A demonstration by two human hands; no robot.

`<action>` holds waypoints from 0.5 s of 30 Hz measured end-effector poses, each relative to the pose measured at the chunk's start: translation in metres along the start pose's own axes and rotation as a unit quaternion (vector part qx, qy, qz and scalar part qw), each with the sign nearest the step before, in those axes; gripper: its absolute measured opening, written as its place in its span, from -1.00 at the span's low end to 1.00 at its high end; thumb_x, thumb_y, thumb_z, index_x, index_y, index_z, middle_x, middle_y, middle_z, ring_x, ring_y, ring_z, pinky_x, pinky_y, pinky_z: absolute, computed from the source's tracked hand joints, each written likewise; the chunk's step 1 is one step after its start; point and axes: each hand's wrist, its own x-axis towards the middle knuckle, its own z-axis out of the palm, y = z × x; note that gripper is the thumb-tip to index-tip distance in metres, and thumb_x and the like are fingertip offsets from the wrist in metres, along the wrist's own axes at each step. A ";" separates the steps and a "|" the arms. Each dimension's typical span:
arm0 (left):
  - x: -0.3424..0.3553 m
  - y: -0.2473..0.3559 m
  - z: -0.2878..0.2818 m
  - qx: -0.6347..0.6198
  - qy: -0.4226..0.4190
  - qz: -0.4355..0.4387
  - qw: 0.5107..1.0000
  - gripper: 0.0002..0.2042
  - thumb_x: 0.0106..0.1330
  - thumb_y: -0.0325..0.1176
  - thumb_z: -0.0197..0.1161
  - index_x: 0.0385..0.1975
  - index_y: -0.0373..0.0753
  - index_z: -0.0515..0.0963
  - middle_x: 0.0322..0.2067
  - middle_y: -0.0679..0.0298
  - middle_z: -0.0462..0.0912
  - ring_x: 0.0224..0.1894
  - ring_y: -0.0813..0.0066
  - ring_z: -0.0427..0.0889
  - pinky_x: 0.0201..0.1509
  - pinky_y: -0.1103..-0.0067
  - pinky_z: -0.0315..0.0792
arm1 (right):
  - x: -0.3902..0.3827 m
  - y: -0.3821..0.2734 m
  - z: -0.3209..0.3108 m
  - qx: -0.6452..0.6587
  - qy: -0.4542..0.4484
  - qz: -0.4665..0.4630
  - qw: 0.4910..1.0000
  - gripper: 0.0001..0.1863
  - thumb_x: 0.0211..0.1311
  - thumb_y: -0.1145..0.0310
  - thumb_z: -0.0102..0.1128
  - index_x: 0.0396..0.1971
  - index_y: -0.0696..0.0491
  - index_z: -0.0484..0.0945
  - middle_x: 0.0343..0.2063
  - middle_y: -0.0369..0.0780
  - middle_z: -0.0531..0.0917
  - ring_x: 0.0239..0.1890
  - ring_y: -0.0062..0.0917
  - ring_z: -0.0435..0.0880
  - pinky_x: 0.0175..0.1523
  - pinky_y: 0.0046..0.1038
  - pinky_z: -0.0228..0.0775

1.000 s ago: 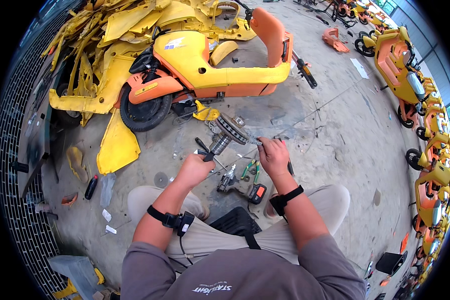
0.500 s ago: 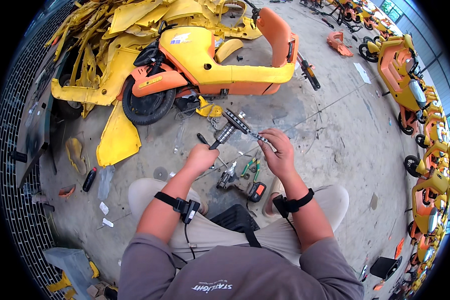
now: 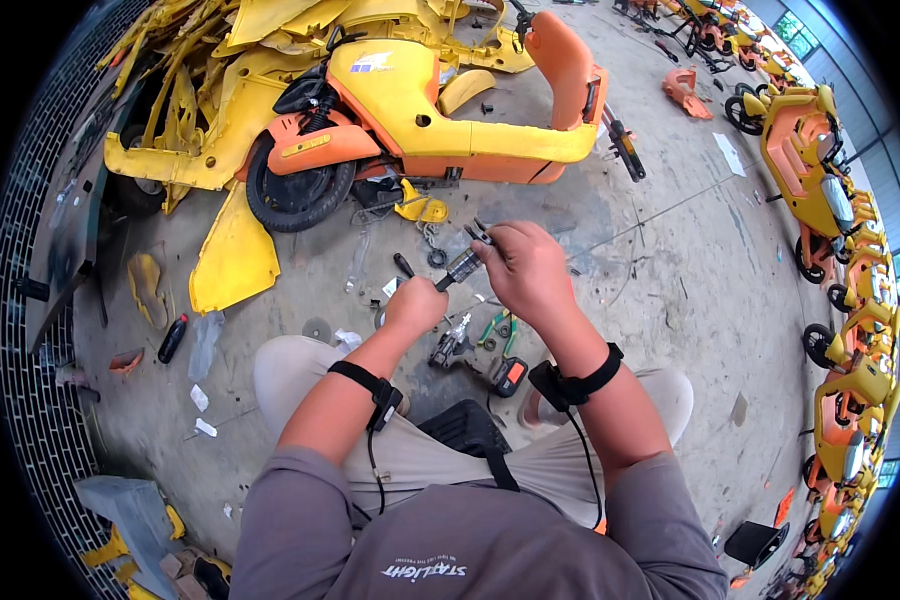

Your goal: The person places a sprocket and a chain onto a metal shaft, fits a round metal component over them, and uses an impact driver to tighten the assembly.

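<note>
A tool with a ribbed, silver-and-black cylinder [image 3: 463, 265] and a dark rod at its lower end is held in front of me. My left hand [image 3: 416, 304] is closed round the rod. My right hand [image 3: 530, 272] is wrapped over the cylinder's upper end, and its fingers hide part of the tool. A black handle [image 3: 402, 264] pokes up beyond my left hand. Below the hands, on the concrete floor, lie a cordless power tool [image 3: 450, 341] with an orange-marked battery and a pair of green-handled pliers [image 3: 511, 339].
A yellow-and-orange scooter [image 3: 440, 135] lies on its side ahead, before a heap of yellow body panels [image 3: 210, 100]. A small yellow part [image 3: 422, 206] with a chain is near its wheel. More scooters [image 3: 800, 180] line the right side. A dark bottle [image 3: 173, 338] lies left.
My right hand has moved left and up from the end of the narrow dark strip to the cylinder's top. The strip is now mostly covered. My left hand keeps its grip, shifted slightly right.
</note>
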 end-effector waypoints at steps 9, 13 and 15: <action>0.012 -0.003 -0.017 -0.112 -0.043 -0.018 0.993 -0.64 0.19 -0.19 0.22 -0.39 -0.46 0.69 -0.46 -0.20 0.70 -0.31 -0.11 0.76 -0.16 0.23 0.60 | -0.040 0.024 -0.033 0.018 0.042 0.024 0.999 -0.84 0.15 0.42 0.45 -0.36 0.17 0.65 -0.33 -0.09 0.70 -0.28 -0.12 0.64 -0.15 -0.22 0.49; 0.003 0.005 -0.024 -0.140 -0.046 0.004 0.989 -0.67 0.17 -0.23 0.25 -0.47 -0.48 0.63 -0.59 -0.09 0.63 -0.51 0.08 0.68 -0.33 0.26 0.52 | -0.061 0.035 -0.042 -0.007 0.033 0.036 0.999 -0.83 0.16 0.43 0.47 -0.32 0.16 0.68 -0.27 -0.13 0.73 -0.20 -0.19 0.68 -0.11 -0.28 0.50; 0.000 0.011 -0.023 -0.150 -0.064 0.016 0.987 -0.68 0.17 -0.24 0.26 -0.52 -0.47 0.60 -0.64 0.00 0.60 -0.58 0.20 0.61 -0.39 0.28 0.46 | -0.068 0.040 -0.043 -0.032 0.038 0.029 0.998 -0.83 0.15 0.42 0.47 -0.31 0.15 0.68 -0.25 -0.14 0.74 -0.19 -0.21 0.68 -0.10 -0.28 0.50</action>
